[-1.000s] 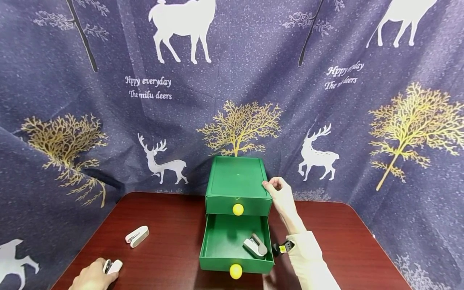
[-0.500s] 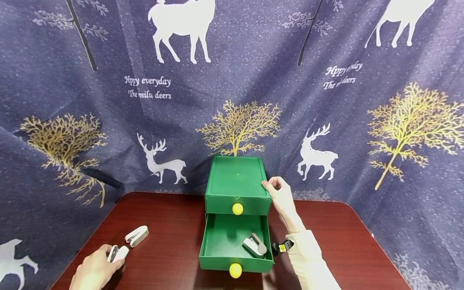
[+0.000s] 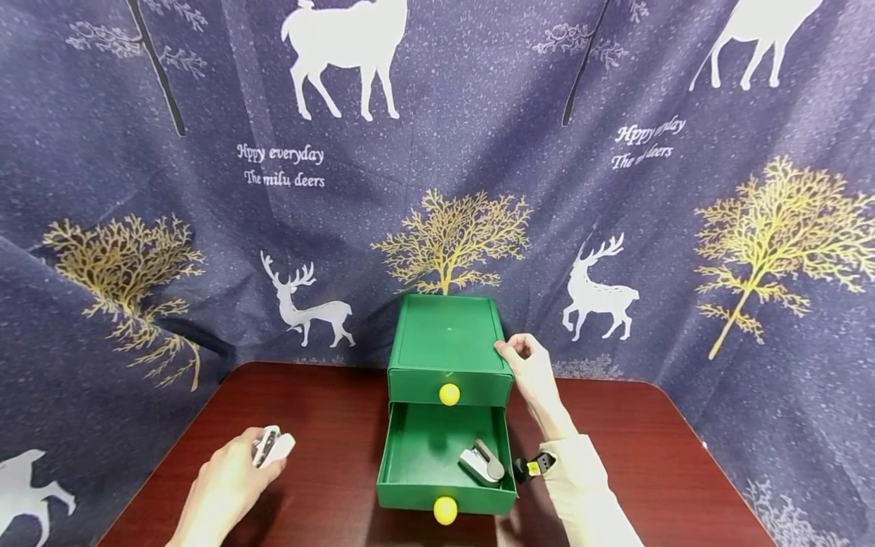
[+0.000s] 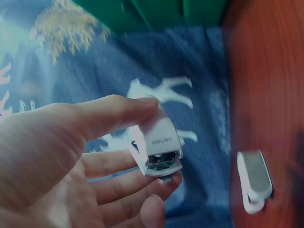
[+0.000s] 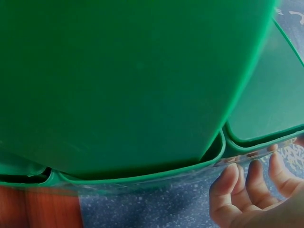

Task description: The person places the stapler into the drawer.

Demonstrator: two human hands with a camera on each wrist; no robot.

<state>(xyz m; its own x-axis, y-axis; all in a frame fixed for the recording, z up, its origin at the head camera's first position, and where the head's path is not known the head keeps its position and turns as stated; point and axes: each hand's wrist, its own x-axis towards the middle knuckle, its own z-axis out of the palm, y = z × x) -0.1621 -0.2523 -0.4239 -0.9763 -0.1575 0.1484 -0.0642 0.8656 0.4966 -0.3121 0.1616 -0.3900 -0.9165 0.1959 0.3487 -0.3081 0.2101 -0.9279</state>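
Note:
My left hand (image 3: pixel 229 477) pinches a small white stapler (image 3: pixel 279 450) between thumb and fingers, raised above the table's left part. In the left wrist view, the thumb lies on top of the held stapler (image 4: pixel 160 137) and its open mouth faces the camera. A second stapler (image 4: pixel 256 175), white and grey, lies on the table; in the head view my left hand mostly covers it. A third stapler (image 3: pixel 482 463) rests in the pulled-out lower drawer (image 3: pixel 417 463) of a green drawer cabinet (image 3: pixel 447 330). My right hand (image 3: pixel 535 372) holds the cabinet's upper right edge, fingertips (image 5: pixel 228 175) along its side.
The closed upper drawer (image 3: pixel 413 387) has a yellow round knob (image 3: pixel 449 394), and another yellow knob (image 3: pixel 445 510) sits on the lower drawer's front. Behind the reddish-brown table (image 3: pixel 328 433) hangs a dark blue cloth (image 3: pixel 410 152) with deer and trees.
My left hand has carried its stapler forward and to the right, and it now covers most of the stapler on the table. My right hand and the drawers have stayed put.

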